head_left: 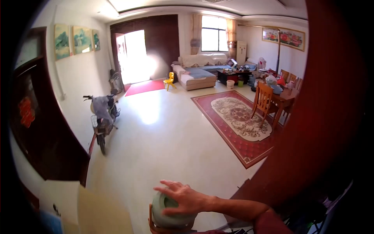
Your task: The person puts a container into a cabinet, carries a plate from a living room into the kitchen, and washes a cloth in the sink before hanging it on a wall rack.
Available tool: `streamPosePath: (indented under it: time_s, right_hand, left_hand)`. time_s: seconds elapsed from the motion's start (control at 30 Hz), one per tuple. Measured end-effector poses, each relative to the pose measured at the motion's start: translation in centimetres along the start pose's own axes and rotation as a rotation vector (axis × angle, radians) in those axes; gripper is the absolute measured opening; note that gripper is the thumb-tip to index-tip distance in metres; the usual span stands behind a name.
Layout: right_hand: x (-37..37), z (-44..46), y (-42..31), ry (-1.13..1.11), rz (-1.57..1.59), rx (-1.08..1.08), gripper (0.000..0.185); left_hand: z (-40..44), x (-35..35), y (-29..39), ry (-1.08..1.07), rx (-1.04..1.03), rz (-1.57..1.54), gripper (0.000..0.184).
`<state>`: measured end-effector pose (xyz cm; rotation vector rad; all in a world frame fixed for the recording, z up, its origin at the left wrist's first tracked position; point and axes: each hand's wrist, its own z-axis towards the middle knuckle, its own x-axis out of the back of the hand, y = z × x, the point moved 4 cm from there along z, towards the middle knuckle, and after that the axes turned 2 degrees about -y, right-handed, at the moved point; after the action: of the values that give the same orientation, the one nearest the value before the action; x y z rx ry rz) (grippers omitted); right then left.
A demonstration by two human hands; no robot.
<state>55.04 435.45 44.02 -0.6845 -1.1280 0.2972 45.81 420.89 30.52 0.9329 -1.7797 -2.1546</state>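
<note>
At the bottom centre, my right hand [181, 198] reaches in from the right and lies over the top of a pale green rounded object [163, 218]. Its fingers are spread apart across a darker green opening or hollow. The green object sits in a brown wooden frame [151, 220], perhaps a chair or stand, partly cut off by the lower edge. A dark red sleeve [270, 222] covers my upper arm. My left hand is out of the picture.
A parked scooter [102, 119] stands left, near a dark door [43, 124]. Ahead are a yellow chair [170, 81], a sofa [198, 78] and a patterned rug [233, 128]. A wooden table [286, 95] with chairs is right, beyond a dark red door edge [296, 156].
</note>
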Motion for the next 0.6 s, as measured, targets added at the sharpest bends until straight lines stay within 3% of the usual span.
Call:
streamPosePath:
  time_s: [0.03, 0.13, 0.2, 0.37, 0.47, 0.6]
  right_hand:
    - [1.4, 2.2, 0.9, -0.037, -0.039, 0.073, 0.062]
    - [4.4, 7.6, 4.0, -0.110, -0.120, 0.221, 0.080]
    - [6.7, 10.3, 5.9, -0.084, -0.156, 0.240, 0.102]
    - [11.8, 14.1, 13.2, 0.196, -0.109, 0.163, 0.096]
    - [15.7, 16.0, 19.0, 0.295, -0.121, 0.119, 0.094]
    - [22.0, 16.9, 26.0, 0.304, -0.119, 0.081, 0.093]
  left_hand:
    - [3.0, -0.6, 0.0, 0.143, 0.253, -0.876, 0.081]
    - [11.1, -0.3, 0.8, 0.098, 0.009, -0.044, 0.087]
    - [16.8, -1.8, 1.1, 0.071, -0.173, 0.245, 0.088]
    - [27.2, -5.5, 0.1, -0.089, -0.717, 1.201, 0.095]
    - [33.6, -9.7, -1.9, -0.050, -0.521, 0.885, 0.095]
    - [40.4, -16.4, -5.8, -0.213, -0.336, 0.748, 0.107]
